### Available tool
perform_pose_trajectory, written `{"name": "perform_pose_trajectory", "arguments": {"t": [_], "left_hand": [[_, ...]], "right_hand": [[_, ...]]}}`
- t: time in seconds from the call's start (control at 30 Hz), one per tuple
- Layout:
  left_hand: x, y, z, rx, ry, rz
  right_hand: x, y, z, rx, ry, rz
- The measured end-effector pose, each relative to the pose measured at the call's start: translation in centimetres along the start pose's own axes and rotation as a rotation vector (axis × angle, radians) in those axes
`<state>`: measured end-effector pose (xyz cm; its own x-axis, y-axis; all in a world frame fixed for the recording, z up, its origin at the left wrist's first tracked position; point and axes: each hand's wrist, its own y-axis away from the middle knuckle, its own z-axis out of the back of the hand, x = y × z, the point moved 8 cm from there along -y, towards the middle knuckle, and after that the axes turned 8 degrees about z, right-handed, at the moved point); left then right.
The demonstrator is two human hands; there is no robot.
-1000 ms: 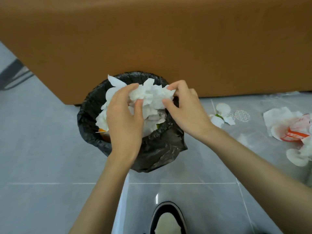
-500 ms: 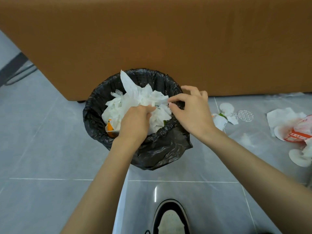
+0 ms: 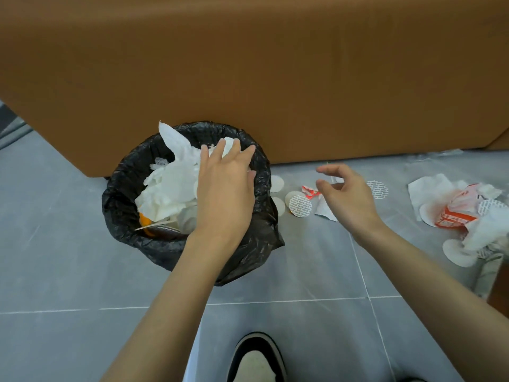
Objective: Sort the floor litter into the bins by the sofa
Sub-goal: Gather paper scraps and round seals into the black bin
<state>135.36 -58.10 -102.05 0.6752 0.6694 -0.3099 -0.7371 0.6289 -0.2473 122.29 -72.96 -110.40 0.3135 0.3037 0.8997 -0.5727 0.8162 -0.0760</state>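
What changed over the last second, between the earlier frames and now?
Both hands let go of the tissue, which went down into the bin. The left hand now lies flat over it, fingers straight; the right hand moved right, off the bin, and hovers open above the floor litter. Bin, sofa and the wrapper pile at right stayed put.

Home living room, brown sofa [image 3: 275, 78], tiled floor [image 3: 55, 271]
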Motion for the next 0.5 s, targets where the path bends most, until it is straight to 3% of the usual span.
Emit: {"name": "perform_pose_trajectory", "arguments": {"t": [0.2, 0.4, 0.5], "left_hand": [[-5.5, 0.0, -3.0, 0.082, 0.1, -0.125], [-8.2, 0.6, -9.4, 0.304, 0.133, -0.15], [-7.7, 0.7, -13.4, 0.446, 0.106, -0.096]], "right_hand": [[-5.8, -0.4, 3.0, 0.017, 0.189, -0.108], [-10.5, -0.6, 2.4, 0.245, 0.532, -0.163], [-13.2, -0.1, 2.6, 0.341, 0.698, -0.301]]}}
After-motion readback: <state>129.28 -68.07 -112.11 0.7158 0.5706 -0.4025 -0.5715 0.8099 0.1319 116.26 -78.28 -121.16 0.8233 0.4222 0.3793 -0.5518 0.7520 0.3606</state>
